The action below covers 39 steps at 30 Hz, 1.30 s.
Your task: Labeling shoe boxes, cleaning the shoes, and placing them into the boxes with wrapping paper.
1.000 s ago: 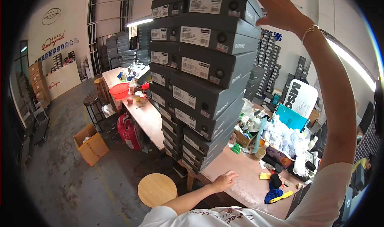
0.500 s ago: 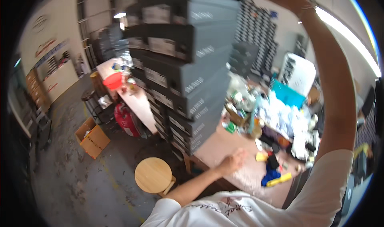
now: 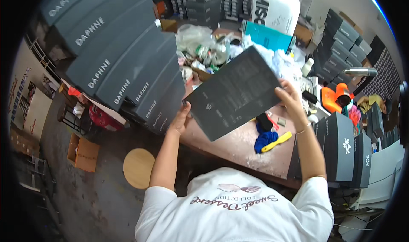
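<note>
A dark grey shoebox (image 3: pixel 236 92) is tilted above the worktable, its broad printed face toward me. My left hand (image 3: pixel 181 119) grips its lower left corner, the thumb on the near face. At the right edge, my right hand (image 3: pixel 291 99) is closed round the box, with the thumb in front. The fingers behind the box are partly hidden. A tall stack of matching shoeboxes (image 3: pixel 123 71) rises close by on the left. Below the held box, a yellow-handled tool (image 3: pixel 276 142) and a blue cloth (image 3: pixel 265 140) lie on the worktable (image 3: pixel 238 150).
Clear plastic bags (image 3: pixel 194 37) and other clutter cover the far tabletop, before a teal box (image 3: pixel 267 36). At right are an orange device (image 3: pixel 334 98) and upright shoeboxes (image 3: pixel 336 148). A round wooden stool (image 3: pixel 139 168) and a cardboard carton (image 3: pixel 83 153) stand on the floor at left.
My right hand has come down from overhead and now holds the shoebox low in front of me. My left hand, empty before, has joined it. The view has turned right and nearer the stack.
</note>
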Each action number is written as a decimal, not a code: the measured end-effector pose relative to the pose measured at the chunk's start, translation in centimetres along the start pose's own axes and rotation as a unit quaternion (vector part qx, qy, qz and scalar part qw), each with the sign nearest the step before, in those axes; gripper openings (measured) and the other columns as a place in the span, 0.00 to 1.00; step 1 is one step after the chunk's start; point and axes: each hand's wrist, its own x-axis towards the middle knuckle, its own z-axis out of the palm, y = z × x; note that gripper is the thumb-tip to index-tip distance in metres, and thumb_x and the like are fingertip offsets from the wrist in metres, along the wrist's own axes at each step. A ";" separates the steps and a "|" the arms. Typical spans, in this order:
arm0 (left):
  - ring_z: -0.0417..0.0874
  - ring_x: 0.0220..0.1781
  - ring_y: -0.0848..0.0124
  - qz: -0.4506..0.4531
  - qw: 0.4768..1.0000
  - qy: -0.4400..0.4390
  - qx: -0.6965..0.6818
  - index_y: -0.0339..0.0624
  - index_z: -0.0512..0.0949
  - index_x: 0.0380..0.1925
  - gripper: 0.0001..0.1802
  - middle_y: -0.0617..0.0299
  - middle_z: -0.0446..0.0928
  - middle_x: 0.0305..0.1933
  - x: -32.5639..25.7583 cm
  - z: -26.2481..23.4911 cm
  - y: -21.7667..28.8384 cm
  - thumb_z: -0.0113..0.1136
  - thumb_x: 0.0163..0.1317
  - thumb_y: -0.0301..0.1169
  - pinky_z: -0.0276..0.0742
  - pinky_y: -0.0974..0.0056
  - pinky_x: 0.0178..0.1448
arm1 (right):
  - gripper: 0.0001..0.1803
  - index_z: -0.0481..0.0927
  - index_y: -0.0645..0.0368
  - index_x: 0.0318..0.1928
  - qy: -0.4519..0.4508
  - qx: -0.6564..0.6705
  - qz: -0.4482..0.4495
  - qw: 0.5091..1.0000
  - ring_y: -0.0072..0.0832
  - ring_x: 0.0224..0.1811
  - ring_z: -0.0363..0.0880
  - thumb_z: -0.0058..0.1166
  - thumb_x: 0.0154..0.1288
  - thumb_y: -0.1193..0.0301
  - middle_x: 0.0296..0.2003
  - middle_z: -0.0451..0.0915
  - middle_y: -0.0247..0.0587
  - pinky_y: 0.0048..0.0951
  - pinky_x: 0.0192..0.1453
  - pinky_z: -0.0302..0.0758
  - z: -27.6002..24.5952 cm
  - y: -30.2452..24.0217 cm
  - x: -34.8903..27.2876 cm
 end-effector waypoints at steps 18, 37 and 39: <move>0.65 0.65 0.66 -0.245 0.965 -0.087 0.019 0.40 0.59 0.64 0.40 0.58 0.66 0.62 2.8 -7.3 -9.5 0.66 0.55 0.40 0.59 0.59 0.68 | 0.11 0.72 0.58 0.38 0.115 0.047 0.168 0.978 0.21 0.48 0.72 0.60 0.59 0.70 0.52 0.71 0.36 0.22 0.43 0.74 3.4 15.8 -4.5; 0.79 0.52 0.63 -0.041 0.946 -0.041 0.320 0.30 0.71 0.55 0.35 0.49 0.77 0.50 18.8 -0.9 -7.8 0.49 0.66 0.54 0.72 0.60 0.58 | 0.21 0.72 0.58 0.37 -0.098 -0.389 -0.113 0.909 0.44 0.55 0.68 0.67 0.50 0.60 0.47 0.73 0.42 0.39 0.58 0.64 6.3 7.0 1.7; 0.80 0.51 0.58 0.011 0.890 -0.035 0.455 0.27 0.71 0.54 0.34 0.43 0.78 0.48 22.9 2.9 -6.6 0.55 0.63 0.50 0.74 0.59 0.55 | 0.19 0.73 0.59 0.36 -0.079 -0.383 -0.113 0.913 0.41 0.45 0.69 0.66 0.50 0.63 0.39 0.72 0.41 0.38 0.49 0.64 6.3 7.1 2.7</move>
